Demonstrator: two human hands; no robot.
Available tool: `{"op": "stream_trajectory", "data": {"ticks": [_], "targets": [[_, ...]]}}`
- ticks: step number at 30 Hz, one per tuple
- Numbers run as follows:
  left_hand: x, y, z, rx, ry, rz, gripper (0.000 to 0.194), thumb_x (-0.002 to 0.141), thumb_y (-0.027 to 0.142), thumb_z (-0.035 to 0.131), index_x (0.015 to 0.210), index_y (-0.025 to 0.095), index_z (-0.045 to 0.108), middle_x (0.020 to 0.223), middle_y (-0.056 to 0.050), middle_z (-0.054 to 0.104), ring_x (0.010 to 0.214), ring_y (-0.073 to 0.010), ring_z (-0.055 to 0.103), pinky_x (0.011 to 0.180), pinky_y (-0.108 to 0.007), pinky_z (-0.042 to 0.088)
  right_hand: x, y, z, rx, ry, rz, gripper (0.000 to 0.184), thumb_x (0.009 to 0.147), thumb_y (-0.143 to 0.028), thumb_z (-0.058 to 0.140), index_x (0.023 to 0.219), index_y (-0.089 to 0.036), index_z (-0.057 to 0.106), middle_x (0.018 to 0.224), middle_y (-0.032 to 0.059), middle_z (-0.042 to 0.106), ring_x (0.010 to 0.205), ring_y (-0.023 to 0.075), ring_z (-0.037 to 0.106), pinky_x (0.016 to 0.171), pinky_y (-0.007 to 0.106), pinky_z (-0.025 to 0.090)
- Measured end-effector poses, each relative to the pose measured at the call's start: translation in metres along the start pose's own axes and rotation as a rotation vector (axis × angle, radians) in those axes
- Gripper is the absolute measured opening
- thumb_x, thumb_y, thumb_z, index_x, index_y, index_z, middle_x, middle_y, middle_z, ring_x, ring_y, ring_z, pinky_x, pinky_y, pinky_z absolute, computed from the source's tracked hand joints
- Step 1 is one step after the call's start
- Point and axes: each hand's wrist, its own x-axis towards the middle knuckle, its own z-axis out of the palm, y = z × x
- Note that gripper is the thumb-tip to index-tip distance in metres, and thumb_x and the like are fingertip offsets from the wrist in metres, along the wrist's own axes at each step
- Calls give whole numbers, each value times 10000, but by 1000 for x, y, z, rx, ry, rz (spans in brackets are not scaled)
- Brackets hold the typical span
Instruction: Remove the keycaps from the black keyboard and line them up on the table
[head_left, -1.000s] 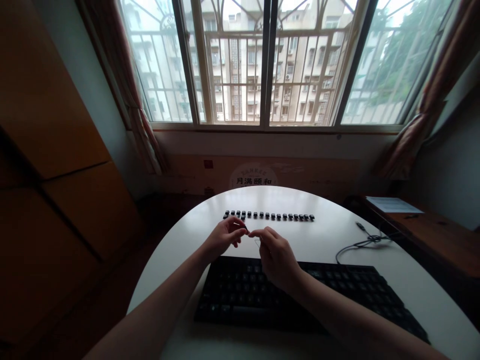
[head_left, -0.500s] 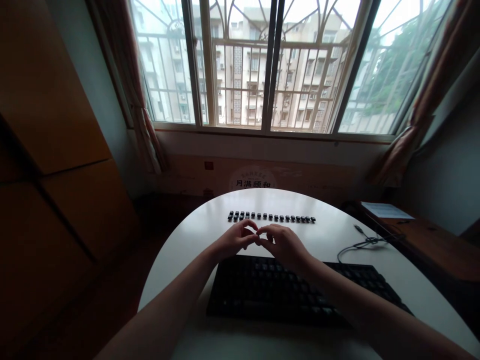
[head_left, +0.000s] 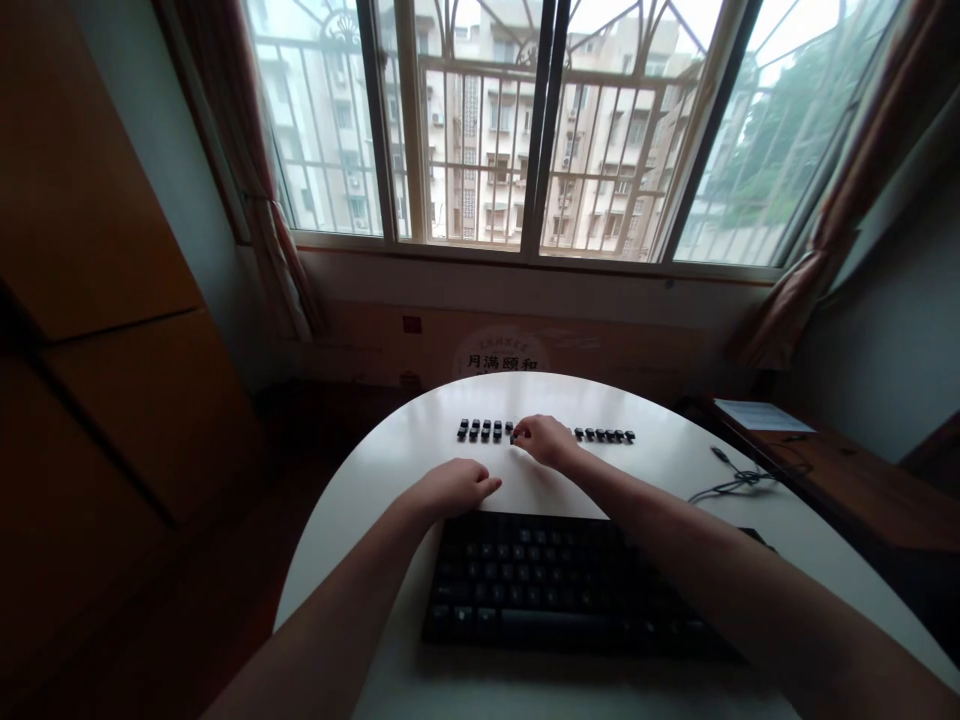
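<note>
My right hand reaches over the far part of the white table, fingertips pinched on a small black keycap at the end of the shorter front row. Behind it runs a longer row of black keycaps, partly covered by that hand. Closer to me, my left hand hovers just beyond the keyboard's back edge, fingers curled together and thumb pointing right; whatever is inside them is hidden. The black keyboard lies below both hands, its right part covered by my right forearm.
The round white table has a curved edge on both sides. A dark coiled cable lies at the right, its plug pointing away. Beyond it stands a brown wooden desk with a paper sheet. Windows and curtains are ahead.
The hands were together over the keyboard's back edge, fingers around a small dark piece and a thin wire. They have parted; my right hand moved forward to the keycap rows.
</note>
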Motion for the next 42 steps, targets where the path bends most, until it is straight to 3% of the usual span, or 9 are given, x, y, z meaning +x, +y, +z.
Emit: {"op": "stream_trajectory", "data": {"ticks": [10,17,26,30,33,35,37,40,42], "targets": [[-2,3,-3,-54,-10,14,489,836,591,471,648,184,664,714,-82,699,643,-233,612,614,-297,400,15,3,20,-36,38,30,228,867,-295,613,1035,-240,756,1041,65,745,966,230,666,744,272,462],[-2,2,-2,-55,-25,-15,507,842,598,442,674,178,672,783,-102,720,700,-251,627,647,-314,411,13,2,16,-27,60,7,294,857,-290,635,1139,-259,709,982,37,744,890,195,674,718,253,460],[-5,4,-4,-63,7,-16,528,867,579,408,649,174,668,733,-97,711,657,-237,619,645,-313,410,11,-3,16,-62,75,-17,208,835,-269,649,1017,-268,749,1014,37,726,904,208,661,746,267,455],[-6,5,-5,-72,-9,-27,538,872,594,408,676,178,686,774,-107,716,680,-257,627,652,-320,413,9,-7,17,-45,113,-22,267,816,-238,664,1075,-266,723,1012,42,717,884,203,655,753,270,458],[-5,6,-5,-70,-18,-24,552,887,591,381,715,176,703,804,-112,719,703,-260,629,663,-320,413,5,-11,8,5,163,-55,379,792,-247,697,1170,-256,675,999,49,704,844,200,648,748,286,465],[-5,7,-5,-55,-24,-23,559,897,587,362,735,175,705,822,-113,723,714,-257,629,670,-317,412,1,-13,-4,62,215,-89,350,832,-280,655,1178,-227,665,995,62,690,836,199,640,762,300,469],[-5,7,-6,-34,-26,-22,558,905,578,350,743,176,703,831,-111,724,717,-253,627,672,-314,410,-4,-14,-20,134,273,-114,298,920,-289,515,1153,-189,670,1008,79,677,850,190,632,791,305,471],[-4,9,-6,-17,-18,-27,541,913,555,345,746,176,694,847,-111,721,719,-252,621,656,-314,402,-21,-13,-47,260,309,-127,438,986,-259,273,1119,-142,674,973,90,675,820,175,635,756,296,489],[-3,11,-5,-4,-14,-37,523,912,549,354,741,177,681,851,-110,716,711,-251,615,628,-311,390,-40,-13,-60,461,297,-186,498,987,-292,236,1047,-131,703,891,83,675,795,179,639,713,289,498]]}}
